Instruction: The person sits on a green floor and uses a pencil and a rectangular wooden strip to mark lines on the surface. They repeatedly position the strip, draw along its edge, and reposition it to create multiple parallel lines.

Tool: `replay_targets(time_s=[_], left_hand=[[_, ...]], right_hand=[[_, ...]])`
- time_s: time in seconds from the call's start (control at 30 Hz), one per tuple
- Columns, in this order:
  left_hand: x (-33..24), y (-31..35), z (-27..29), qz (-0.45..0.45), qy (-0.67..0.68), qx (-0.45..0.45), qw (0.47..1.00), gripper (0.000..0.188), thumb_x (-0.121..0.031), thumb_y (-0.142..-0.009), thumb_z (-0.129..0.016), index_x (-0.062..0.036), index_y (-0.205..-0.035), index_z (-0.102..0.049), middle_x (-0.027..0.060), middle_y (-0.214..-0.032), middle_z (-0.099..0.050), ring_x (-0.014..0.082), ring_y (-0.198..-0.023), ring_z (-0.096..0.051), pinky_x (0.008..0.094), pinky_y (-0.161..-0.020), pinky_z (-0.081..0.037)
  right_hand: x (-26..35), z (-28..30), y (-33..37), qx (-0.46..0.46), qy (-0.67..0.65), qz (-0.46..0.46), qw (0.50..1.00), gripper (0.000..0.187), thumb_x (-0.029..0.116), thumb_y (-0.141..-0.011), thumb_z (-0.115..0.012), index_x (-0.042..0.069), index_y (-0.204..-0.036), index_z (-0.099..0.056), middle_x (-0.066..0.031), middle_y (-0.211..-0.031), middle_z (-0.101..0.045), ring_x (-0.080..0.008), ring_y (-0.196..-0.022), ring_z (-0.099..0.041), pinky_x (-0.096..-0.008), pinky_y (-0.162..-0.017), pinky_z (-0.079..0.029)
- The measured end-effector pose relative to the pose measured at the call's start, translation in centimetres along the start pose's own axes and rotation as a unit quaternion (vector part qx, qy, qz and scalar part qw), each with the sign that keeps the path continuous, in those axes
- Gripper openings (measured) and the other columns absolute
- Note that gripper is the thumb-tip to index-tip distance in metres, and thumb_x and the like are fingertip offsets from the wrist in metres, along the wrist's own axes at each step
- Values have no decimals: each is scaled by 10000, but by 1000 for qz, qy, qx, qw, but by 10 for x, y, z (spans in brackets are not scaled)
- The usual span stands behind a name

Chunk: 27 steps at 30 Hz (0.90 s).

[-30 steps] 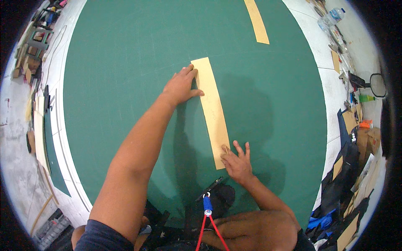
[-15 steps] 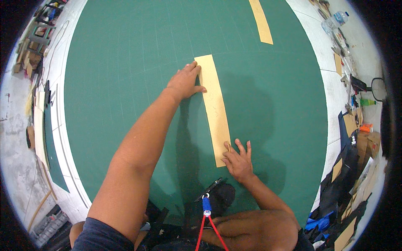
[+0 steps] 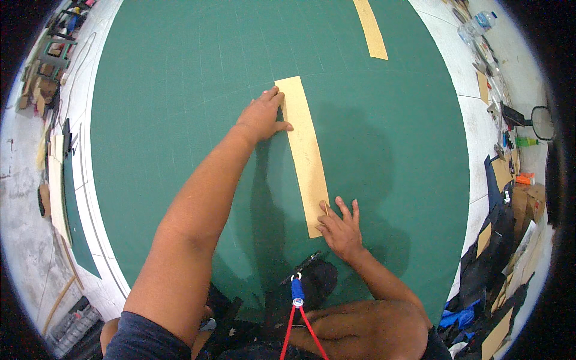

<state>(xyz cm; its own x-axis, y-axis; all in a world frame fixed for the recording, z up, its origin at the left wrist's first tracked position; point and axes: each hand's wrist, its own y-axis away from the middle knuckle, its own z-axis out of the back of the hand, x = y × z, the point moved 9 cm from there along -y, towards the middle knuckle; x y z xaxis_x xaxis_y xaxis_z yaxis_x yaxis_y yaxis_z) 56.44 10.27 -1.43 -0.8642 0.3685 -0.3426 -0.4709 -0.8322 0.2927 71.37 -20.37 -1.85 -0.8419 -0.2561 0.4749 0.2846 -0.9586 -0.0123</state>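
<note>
A long, narrow tan card strip point(image 3: 303, 150) lies flat on the green cloth point(image 3: 162, 120). My left hand point(image 3: 261, 115) rests along the strip's far left side, fingers stretched out, with fingertips and thumb touching its edge. At the strip's near end is my right hand point(image 3: 341, 233), its fingertips at the right edge. A thin, yellowish stick point(image 3: 326, 208) shows between the index finger and thumb of this hand, while its other fingers stand apart. Whether the stick is a pencil or a piece of chalk I cannot tell. Faint pale lines run across the cloth beyond my left hand.
Another tan strip point(image 3: 372, 33) lies on the cloth farther off to the right. A red cord point(image 3: 287, 333) hangs in front of me. Along the right side are a plastic bottle point(image 3: 478, 24), cardboard and dark fabric point(image 3: 480, 264); wood pieces point(image 3: 45, 90) lie at the left.
The view has shifted very slightly. Both hands keep their places on the strip, and the strip itself has not visibly moved on the cloth.
</note>
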Motion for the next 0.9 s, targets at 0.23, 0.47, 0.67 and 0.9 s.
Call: replay_targets(time_s=[0.23, 0.47, 0.67, 0.9], left_hand=[[2, -4, -4, -58, -24, -52, 997, 967, -481, -762, -863, -1, -1491, -447, 216, -1613, -359, 389, -1458, -403, 470, -1197, -389], [-2, 1, -3, -87, -63, -56, 993, 1145, -611, -663, -886, 2, -1511, -421, 219, -1623, -347, 379, -1493, -356, 457, -1215, -367], [1, -2, -6, -74, -62, -39, 995, 1219, -610, -624, -906, -27, -1551, -371, 199, -1646, -318, 359, -1515, -327, 460, -1229, -348], [3, 1, -6, -60, -72, -42, 995, 1237, -635, -605, -900, -53, -1559, -370, 143, -1657, -319, 331, -1515, -337, 462, -1235, -349]], right_hand=[[-7, -3, 1, 32, 0, -12, 999, 256, 324, -973, -651, 144, -1150, -690, -35, -1526, -545, -359, -1459, -406, -694, -1203, -178], [-3, 6, 0, -20, -41, 2, 999, 230, 236, -926, -724, 131, -1125, -675, -48, -1486, -583, -350, -1448, -433, -657, -1216, -184], [1, 14, -4, -23, -42, 9, 999, 224, 265, -905, -759, 132, -1070, -686, -48, -1429, -635, -354, -1433, -449, -640, -1209, -178], [0, 12, -3, -30, -44, 12, 999, 248, 299, -893, -775, 137, -1065, -697, -48, -1392, -663, -349, -1433, -456, -641, -1213, -167]])
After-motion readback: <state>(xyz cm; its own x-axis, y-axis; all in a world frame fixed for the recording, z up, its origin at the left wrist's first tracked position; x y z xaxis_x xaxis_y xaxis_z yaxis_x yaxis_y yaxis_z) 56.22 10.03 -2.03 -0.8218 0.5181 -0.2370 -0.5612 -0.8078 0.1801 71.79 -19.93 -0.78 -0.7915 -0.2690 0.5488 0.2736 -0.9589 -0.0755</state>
